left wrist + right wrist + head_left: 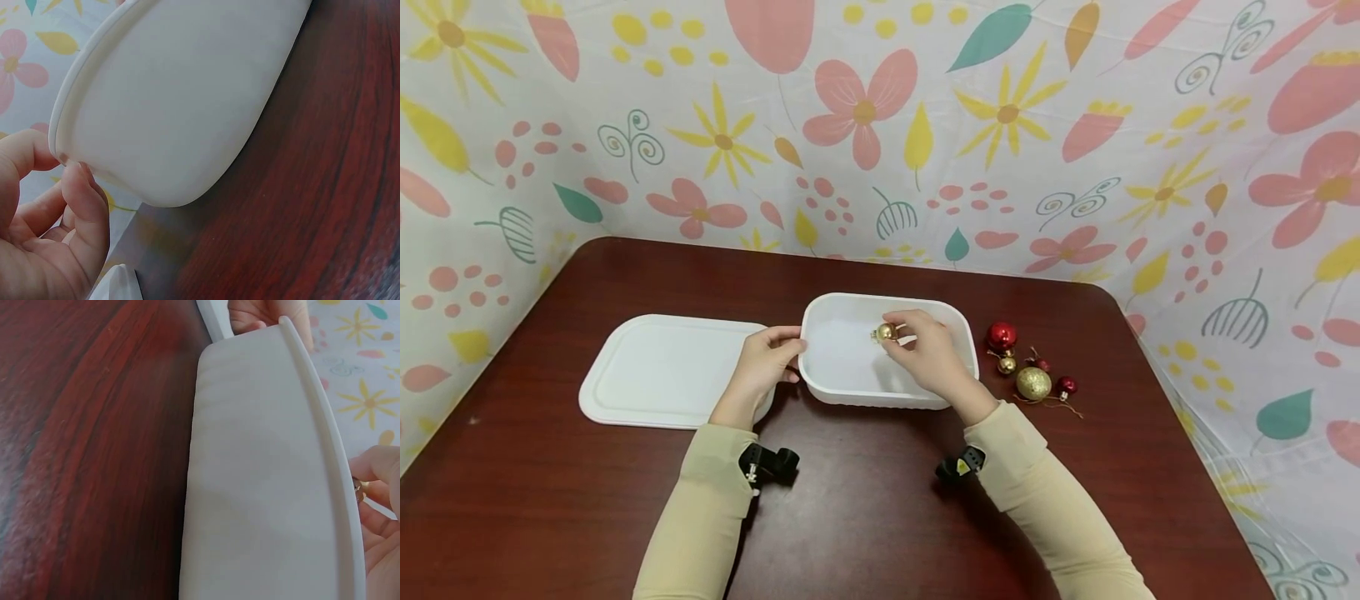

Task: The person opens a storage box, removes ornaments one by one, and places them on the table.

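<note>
A white rectangular plastic container (838,354) with rounded corners stands on the table. At its left end my left hand (763,360) pinches the rim; the left wrist view shows thumb and forefinger meeting at the rim's edge. My right hand (931,352) reaches over the container and holds a small shiny gold bauble (887,332) between thumb and fingers, above the container's floor. In the right wrist view the container's long side wall (262,462) hides most of the bauble (358,489).
Left of the container lies a white lid (670,371), flat on the dark wooden table (850,500). To the right sit a red bauble (1002,336), a glittery gold bauble (1033,383) and several smaller ones with strings. A flower-patterned curtain (865,192) hangs behind the table.
</note>
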Motion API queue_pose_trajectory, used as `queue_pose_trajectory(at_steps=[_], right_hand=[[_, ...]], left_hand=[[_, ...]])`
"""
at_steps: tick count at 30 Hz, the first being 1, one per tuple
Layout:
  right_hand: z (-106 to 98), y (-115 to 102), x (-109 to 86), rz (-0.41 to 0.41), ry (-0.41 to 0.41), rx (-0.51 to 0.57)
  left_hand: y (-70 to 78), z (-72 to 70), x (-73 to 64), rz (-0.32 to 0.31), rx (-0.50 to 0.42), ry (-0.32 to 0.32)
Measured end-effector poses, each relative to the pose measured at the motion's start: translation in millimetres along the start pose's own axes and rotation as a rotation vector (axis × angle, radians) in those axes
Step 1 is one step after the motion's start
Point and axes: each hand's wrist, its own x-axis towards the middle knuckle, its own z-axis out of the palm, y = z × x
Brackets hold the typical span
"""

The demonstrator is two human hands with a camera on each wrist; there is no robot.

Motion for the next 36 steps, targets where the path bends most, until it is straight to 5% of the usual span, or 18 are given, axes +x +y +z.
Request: queue_pose_trajectory(at_steps=[36], right_hand=[[-38.7,33.3,-53.7,0.060,0.362,0.068]], left_hand=[[-1.5,1.4,-0.9,0.010,0.006,0.006]])
